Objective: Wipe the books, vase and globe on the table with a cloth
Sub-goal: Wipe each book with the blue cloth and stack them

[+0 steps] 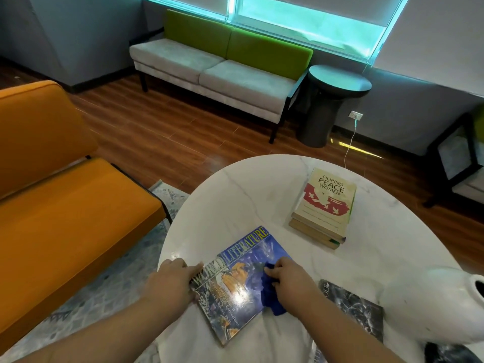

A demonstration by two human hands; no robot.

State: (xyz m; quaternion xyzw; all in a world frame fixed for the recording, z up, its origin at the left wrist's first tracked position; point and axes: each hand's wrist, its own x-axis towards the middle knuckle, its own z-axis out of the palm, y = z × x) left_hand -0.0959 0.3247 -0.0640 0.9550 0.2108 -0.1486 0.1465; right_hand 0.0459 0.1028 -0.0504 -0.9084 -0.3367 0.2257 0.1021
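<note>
World Literature book [235, 284] lies flat near front edge of round white marble desk [235, 195]. Left hand [172, 280] holds book's left edge, fingers curled over it. Right hand [288, 276] clamped on bunched blue cloth [271, 297], pressing it onto cover's right side. Hands apart, book between them. Stack of books [324, 205] at far side, well apart. White vase [432, 305] at right, dark book [353, 307] just beside it.
</note>
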